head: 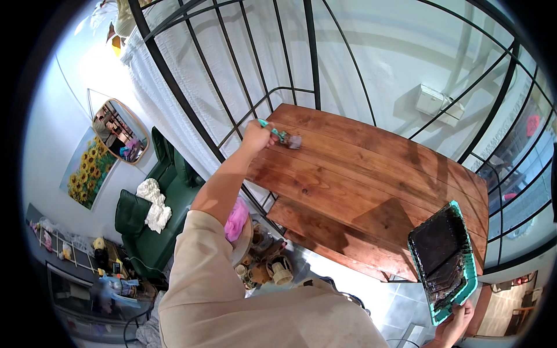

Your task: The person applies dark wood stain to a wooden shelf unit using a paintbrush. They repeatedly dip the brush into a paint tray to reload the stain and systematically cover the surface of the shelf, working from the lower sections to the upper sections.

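My left hand grips the turquoise handle of a paintbrush. The bristles rest on or just over the far left part of a reddish-brown wooden plank shelf; actual contact is hard to tell. At the lower right, my right hand holds a turquoise paint tray by its near end. The tray is tilted and coated inside with dark brown stain or paint, pooled towards its lower end. It hangs in front of the shelf's right end.
Black metal bars frame the shelf at the back and sides. A lower wooden shelf lies beneath. To the left are a white curtain, a green sofa and a round table bearing a pink bag. Baskets stand below.
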A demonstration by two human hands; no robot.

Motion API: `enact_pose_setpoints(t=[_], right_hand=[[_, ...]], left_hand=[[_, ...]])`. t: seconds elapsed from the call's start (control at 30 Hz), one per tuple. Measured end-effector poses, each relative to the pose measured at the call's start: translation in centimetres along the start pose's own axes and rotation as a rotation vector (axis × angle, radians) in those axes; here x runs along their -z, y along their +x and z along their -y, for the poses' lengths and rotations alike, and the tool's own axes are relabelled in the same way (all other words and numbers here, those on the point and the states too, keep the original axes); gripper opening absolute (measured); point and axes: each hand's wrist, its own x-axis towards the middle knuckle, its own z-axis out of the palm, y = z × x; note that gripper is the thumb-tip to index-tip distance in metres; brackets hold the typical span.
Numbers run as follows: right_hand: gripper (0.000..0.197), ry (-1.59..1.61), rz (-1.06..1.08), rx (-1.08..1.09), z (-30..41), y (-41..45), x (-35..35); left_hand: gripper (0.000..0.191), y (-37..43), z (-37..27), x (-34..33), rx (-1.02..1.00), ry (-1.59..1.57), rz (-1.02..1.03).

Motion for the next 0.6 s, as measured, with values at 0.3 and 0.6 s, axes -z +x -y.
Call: enact_pose_setpoints(t=[0.3, 0.6], right_hand=[[0.013, 0.163, 0.064, 0.011, -1.7, 0.2, 1.0], [0.010, 0.210, 0.095, 0.056, -1.1, 0.0, 1.2]], left_hand=[[0.017, 1.7, -1.1, 1.4, -0.208, 0.449, -0.087], [0.017, 1.9, -0.5, 1.9, -0.572, 0.690, -0.293]])
